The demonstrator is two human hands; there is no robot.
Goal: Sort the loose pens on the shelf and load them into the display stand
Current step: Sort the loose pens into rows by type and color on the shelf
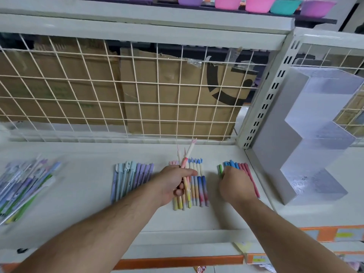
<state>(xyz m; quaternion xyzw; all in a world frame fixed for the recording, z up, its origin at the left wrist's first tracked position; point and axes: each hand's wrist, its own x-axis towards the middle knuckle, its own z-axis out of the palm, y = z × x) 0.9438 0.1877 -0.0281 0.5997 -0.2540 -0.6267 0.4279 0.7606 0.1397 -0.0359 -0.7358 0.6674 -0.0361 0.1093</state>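
Pens lie sorted in rows on the shelf (88,194), display stand (307,138) to the right.
The left grip (175,182) is clenched round a few pink-and-yellow pens (188,154), lifted above the gradient row (201,186); the right grip (234,184) lies over the green, blue and red pens (242,166), whether grasping them cannot be told. A loose pile (25,182) lies far left.

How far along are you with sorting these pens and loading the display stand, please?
Done: three sorted rows lie on the shelf, the blue-purple row, the gradient row and the green-blue-red row. In hand: the left hand grips a few pink-yellow pens; the right hand covers the green-blue-red row, grip unclear. Left: the mixed pile is unsorted, and the display stand seems to hold no pens.
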